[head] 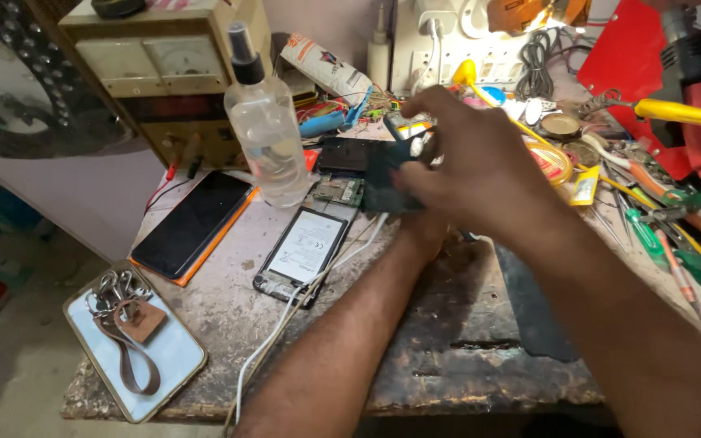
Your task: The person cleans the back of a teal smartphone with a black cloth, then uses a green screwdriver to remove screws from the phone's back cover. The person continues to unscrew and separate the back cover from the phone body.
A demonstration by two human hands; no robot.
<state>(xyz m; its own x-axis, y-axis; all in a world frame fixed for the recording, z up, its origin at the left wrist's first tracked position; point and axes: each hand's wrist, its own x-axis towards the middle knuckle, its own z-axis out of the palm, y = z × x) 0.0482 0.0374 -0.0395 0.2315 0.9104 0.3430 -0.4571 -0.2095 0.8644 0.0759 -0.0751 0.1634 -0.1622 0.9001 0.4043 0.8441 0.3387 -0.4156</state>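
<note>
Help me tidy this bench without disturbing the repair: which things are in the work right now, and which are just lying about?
In hand:
- dark green circuit board, held in the grip of both hands: right hand, left hand

Lying about:
- clear plastic spray bottle
- black phone in orange case
- opened phone showing its white battery
- brown leather key strap
- green-handled screwdriver

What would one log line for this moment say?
right hand: grips circuit board | left hand: under board, mostly hidden | nearby: opened phone, spray bottle, black phone | surface: workbench
</note>
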